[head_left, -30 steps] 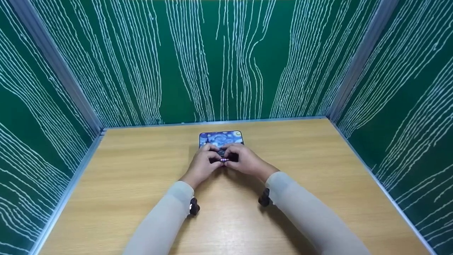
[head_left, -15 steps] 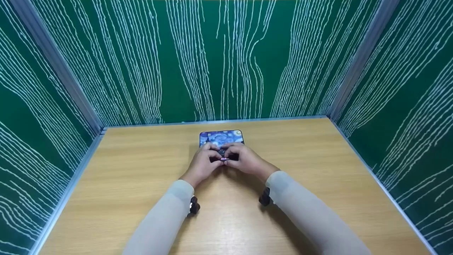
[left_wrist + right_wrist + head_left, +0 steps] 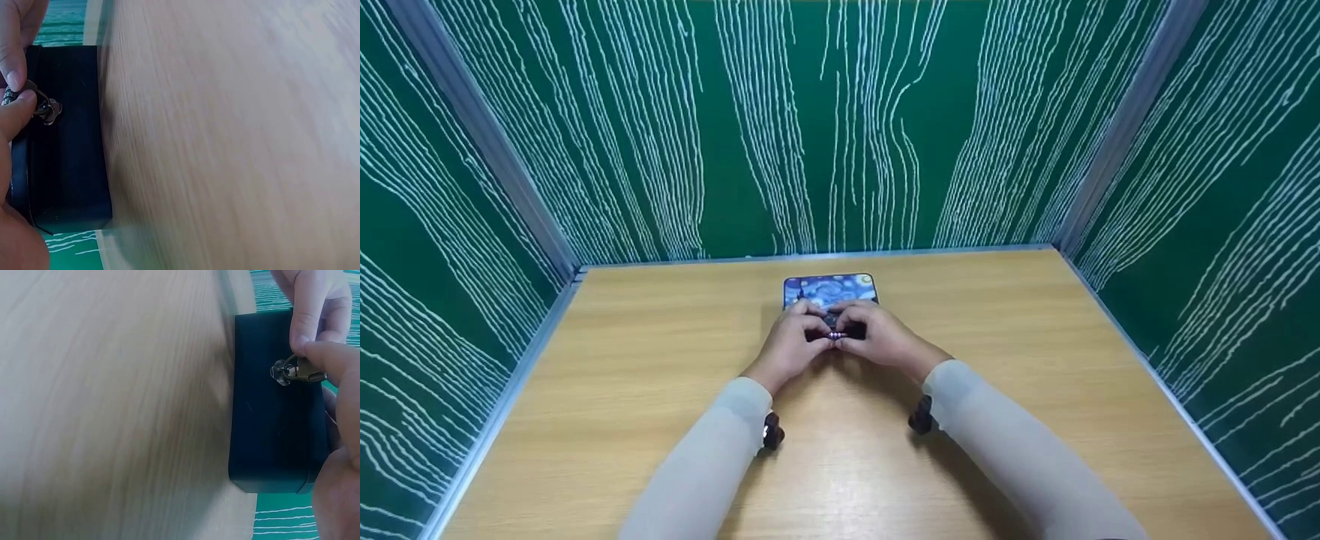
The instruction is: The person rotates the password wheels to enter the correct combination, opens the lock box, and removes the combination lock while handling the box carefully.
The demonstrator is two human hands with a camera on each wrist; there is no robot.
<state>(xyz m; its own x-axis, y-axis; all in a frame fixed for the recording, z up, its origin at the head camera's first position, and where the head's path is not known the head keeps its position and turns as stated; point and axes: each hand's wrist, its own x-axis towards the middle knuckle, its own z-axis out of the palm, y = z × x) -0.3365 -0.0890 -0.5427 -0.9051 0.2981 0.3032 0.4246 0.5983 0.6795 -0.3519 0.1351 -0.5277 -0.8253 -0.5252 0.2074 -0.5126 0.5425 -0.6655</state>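
A small dark box [image 3: 70,163], with a swirling blue night-sky picture on its lid [image 3: 831,290], sits on the table with the lid down. From a metal hasp [image 3: 279,373] on its front hangs a small combination padlock [image 3: 307,371], its shackle through the hasp and its row of number rings [image 3: 837,336] facing up. My left hand [image 3: 795,339] pinches one end of the padlock between thumb and finger. At the other end, my right hand [image 3: 879,335] pinches it likewise. Other fingers of both hands rest over the lid's front part and hide it.
The box stands toward the back of a wooden table [image 3: 660,337]. Green panels [image 3: 750,150] with wavy white lines rise behind and on both sides, joined by grey metal posts [image 3: 1099,142]. A dark wrist camera [image 3: 921,416] sits under each sleeve.
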